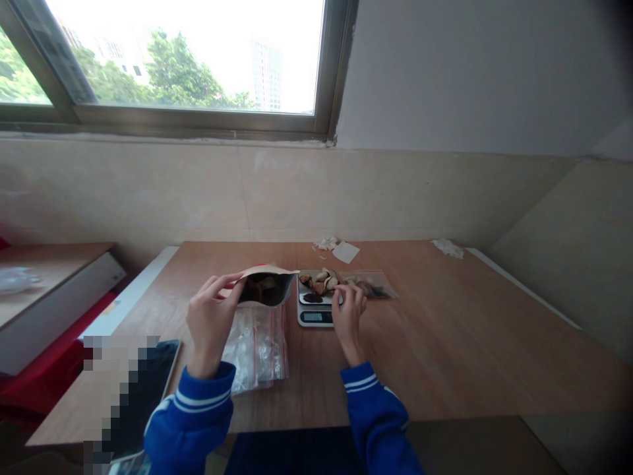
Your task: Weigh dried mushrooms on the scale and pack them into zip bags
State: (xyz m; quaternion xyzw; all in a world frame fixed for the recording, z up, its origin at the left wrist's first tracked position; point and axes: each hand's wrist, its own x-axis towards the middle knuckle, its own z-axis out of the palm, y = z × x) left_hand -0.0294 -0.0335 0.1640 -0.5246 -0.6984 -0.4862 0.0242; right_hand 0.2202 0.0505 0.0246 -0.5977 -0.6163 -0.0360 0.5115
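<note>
Left hand (210, 323): raised off the worktop (445, 343), wrist bent back, forearm in a blue sleeve rising from the near edge. Its fingers (217, 285) are closed in a pinch on the rim of a pouch (264, 287) — thumb on the near side, the others curled over the top. The pouch is held tilted, its open mouth facing the camera, dark pieces visible inside; it sits just left of the scale (316, 307).

Right hand (349, 313): palm down, wrist low, resting at the right edge of the scale. Its fingers (353, 293) are bent and loosely drawn together at the platform's edge; whether they grip a piece cannot be told.

Scale: stands mid-worktop, display facing the person, brown and pale pieces (319, 282) heaped on its platform.

A clear bag (376, 285) lies touching the right side of the scale. A stack of clear zip bags (257, 346) lies left of and nearer than the scale, below the pouch. A phone (148, 376) lies well left of the scale, at the near corner.
</note>
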